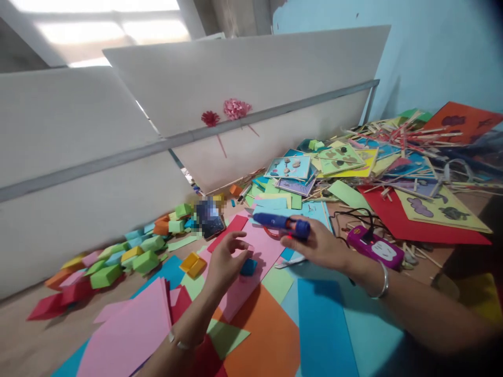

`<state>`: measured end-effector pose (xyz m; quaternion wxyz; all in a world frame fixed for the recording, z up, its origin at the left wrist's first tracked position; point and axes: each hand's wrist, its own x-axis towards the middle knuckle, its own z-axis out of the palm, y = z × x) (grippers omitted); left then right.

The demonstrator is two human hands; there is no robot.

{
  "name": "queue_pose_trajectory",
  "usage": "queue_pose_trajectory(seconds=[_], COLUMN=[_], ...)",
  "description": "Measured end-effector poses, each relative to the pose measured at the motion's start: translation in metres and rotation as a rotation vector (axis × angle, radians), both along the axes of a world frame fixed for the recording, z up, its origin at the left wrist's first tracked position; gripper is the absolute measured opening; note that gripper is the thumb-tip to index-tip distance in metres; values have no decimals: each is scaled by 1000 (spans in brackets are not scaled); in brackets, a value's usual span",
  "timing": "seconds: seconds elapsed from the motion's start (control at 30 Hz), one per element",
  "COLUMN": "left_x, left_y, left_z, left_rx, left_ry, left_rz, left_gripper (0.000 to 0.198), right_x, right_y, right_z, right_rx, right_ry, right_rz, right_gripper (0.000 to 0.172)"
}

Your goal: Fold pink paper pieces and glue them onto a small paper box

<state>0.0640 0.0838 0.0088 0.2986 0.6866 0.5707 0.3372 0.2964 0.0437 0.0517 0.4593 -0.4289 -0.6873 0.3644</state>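
Note:
My right hand [316, 246] is wrapped round a blue glue gun [281, 222], its nozzle pointing left and a small red light glowing on it. Close to the nozzle, my left hand [228, 256] is raised with its fingers curved and loosely apart. Just below the left thumb is a small blue folded paper box [248, 267], over a pink sheet [255, 283]. Whether the thumb touches the box I cannot tell. A yellow folded paper box [193, 265] sits left of that hand. Scissors [291, 262] lie under the right hand, partly hidden.
Many folded paper boxes [145, 262] are heaped at the left, near a phone [210, 217]. A purple power strip [375, 247] with a plugged-in cable lies right. Framed picture cards [288, 167] and wooden sticks [408, 133] crowd the back right. White boards [251, 68] stand behind.

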Motion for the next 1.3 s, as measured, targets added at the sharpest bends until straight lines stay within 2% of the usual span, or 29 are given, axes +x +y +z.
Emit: queue_pose_trajectory(seconds=[0.13, 0.23, 0.37, 0.6, 0.97, 1.3], left_x=[-16, -17, -13, -13, -10, -9], left_y=[-27, -38, -42, -41, -44, -44], left_z=[-3, -9, -14, -23, -22, -21], left_rx=[102, 197, 344, 467, 530, 543], left_ry=[-35, -46, -31, 27, 31, 42], left_rz=[180, 244, 248, 209, 191, 202], left_gripper=[39, 41, 43, 42, 39, 39], right_x=[-6, -8, -9, -11, -10, -8], right_y=[-1, -4, -6, -8, -9, -7], right_z=[-11, -12, -10, -14, -14, -18], right_rx=[148, 73, -34, 28, 89, 166], right_ry=[-294, -376, -446, -484, -494, -553], right_rz=[94, 72, -6, -24, 20, -20], right_gripper=[29, 35, 33, 33, 38, 38])
